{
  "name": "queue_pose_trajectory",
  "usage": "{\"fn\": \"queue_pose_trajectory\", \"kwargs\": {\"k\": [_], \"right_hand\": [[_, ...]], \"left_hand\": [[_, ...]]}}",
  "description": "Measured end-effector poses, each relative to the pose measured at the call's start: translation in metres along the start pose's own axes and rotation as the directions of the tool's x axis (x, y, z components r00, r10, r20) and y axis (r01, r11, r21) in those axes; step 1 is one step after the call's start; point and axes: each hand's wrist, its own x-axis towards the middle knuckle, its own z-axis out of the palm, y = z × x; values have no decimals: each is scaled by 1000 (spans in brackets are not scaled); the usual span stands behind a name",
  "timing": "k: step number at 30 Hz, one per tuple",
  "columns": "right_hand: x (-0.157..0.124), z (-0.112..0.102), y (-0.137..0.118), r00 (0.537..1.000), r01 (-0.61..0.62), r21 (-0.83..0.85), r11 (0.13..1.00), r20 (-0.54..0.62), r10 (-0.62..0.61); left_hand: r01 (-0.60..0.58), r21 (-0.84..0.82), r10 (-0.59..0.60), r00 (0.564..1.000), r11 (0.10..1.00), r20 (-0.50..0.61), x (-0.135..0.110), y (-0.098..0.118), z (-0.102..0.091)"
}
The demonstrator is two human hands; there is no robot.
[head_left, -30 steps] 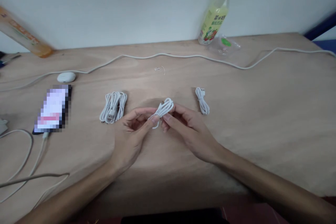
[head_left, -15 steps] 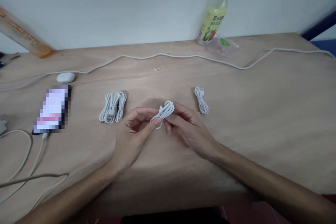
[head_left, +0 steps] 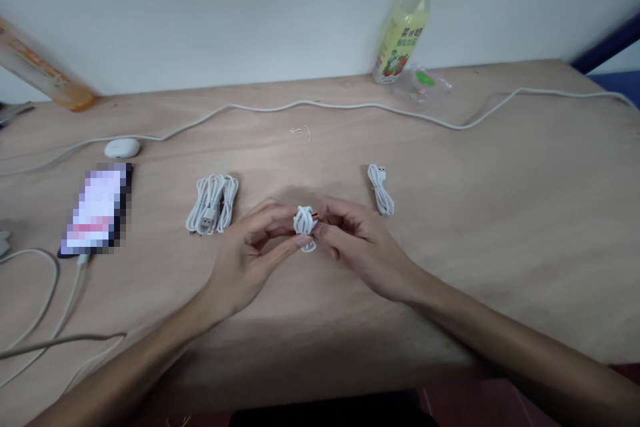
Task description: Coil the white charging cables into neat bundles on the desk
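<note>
Both hands are meeting at counter (head_left: 500, 213) centre, just above the surface. Left hand (head_left: 245, 260) and right hand (head_left: 360, 247) are pinching a coiled white cable (head_left: 305, 220) between them, each grip narrow, thumb and fingertips closing on the small bundle from its own side. A short loop is hanging out under the bundle, and a small orange-brown bit is showing at its right edge; cannot tell what it is. A bigger cable bundle (head_left: 213, 203) is lying near the left hand and a thin folded cable (head_left: 380, 189) near the right, both apart from the hands. A phone (head_left: 97, 210) is sitting far left, a long white cord (head_left: 320, 105) is running across the back, and a yellow bottle (head_left: 403, 27) is standing by the wall.
</note>
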Motion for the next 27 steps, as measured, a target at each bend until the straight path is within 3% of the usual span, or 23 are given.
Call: {"fn": "queue_pose_trajectory", "kwargs": {"k": [6, 18, 27], "right_hand": [[0, -4, -2, 992, -89, 95, 991, 96, 80], [0, -3, -2, 968, -194, 214, 957, 202, 151], [-1, -5, -2, 949, -282, 249, 927, 211, 232]], "left_hand": [[170, -40, -162, 974, 985, 157, 9, 4, -10], [253, -38, -233, 932, 967, 279, 12, 19, -10], [264, -69, -242, 941, 962, 235, 10, 16, -9]]}}
